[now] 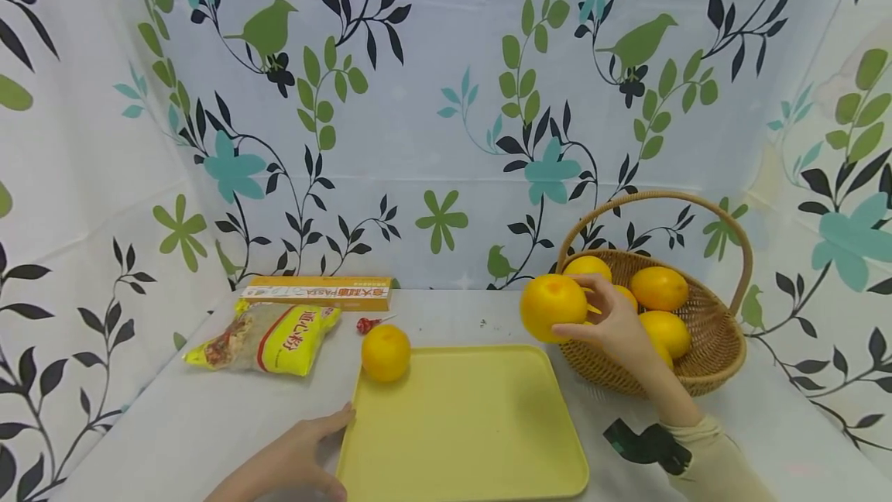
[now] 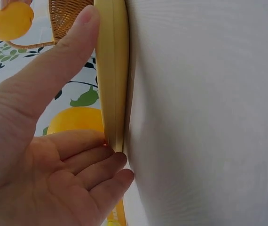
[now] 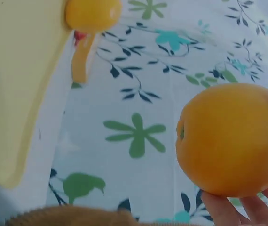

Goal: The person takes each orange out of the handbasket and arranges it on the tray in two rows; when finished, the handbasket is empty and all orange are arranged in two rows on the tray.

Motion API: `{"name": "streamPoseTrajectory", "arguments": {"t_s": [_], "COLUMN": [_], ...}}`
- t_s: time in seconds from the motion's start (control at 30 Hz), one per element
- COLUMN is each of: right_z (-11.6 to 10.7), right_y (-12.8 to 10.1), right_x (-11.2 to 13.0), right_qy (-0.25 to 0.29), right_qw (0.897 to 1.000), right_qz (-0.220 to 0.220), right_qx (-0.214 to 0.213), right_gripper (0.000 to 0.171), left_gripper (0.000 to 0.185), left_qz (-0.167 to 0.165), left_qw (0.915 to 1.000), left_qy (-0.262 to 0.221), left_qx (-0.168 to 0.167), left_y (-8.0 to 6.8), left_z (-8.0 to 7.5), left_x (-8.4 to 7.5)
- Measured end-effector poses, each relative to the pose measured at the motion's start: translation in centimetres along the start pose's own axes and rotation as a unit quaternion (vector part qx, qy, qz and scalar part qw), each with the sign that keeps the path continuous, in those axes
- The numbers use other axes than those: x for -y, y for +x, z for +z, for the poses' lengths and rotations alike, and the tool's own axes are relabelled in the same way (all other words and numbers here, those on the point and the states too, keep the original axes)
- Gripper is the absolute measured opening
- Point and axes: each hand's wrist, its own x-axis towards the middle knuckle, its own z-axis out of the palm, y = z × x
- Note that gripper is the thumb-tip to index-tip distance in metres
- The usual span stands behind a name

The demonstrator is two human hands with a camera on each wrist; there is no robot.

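My right hand point(image 1: 606, 320) grips an orange point(image 1: 553, 308) in the air at the left side of a wicker basket point(image 1: 718, 347). In the right wrist view the same orange point(image 3: 230, 140) sits between the fingertips and thumb. The basket holds several more yellow-orange fruits point(image 1: 658, 289). My left hand point(image 1: 296, 455) is at the left edge of a yellow tray point(image 1: 481, 424). Seen from the left wrist, the thumb and fingers of that hand point(image 2: 54, 155) are extended and touch the tray's rim point(image 2: 111, 70). Another orange point(image 1: 385, 352) rests at the tray's far left corner.
Left of the tray lies a yellow food packet point(image 1: 268, 338). Behind it stands a long orange box point(image 1: 348, 293) marked PASTA. A small red-wrapped lollipop point(image 1: 369, 324) lies near the tray's far left corner. A patterned cloth point(image 1: 446, 138) hangs at the back and sides.
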Motion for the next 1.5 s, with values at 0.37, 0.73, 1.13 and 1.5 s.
{"name": "streamPoseTrajectory", "arguments": {"t_s": [0.37,0.73,1.13,1.5], "right_z": [6.2,10.3,14.7,16.7], "right_y": [2.1,2.6,3.2,2.6], "right_x": [4.2,9.3,2.5,0.8], "right_qy": [0.069,0.064,0.022,-0.012], "right_qw": [0.997,0.994,0.994,0.985], "right_qz": [-0.007,0.079,0.079,0.147], "right_qx": [0.032,0.047,0.076,0.093], "right_gripper": [0.054,0.051,0.053,0.057], "left_gripper": [0.091,0.09,0.091,0.093], "left_qz": [0.011,0.005,-0.001,-0.014], "left_qw": [0.9999,0.9999,1.0,0.9997], "left_qy": [0.01,-0.006,0.003,0.014], "left_qx": [-0.008,-0.007,-0.002,-0.01], "left_y": [-0.5,-0.4,-0.2,-0.1], "left_z": [-0.1,-0.1,-0.2,0.3], "left_x": [0.5,0.5,0.6,0.2]}}
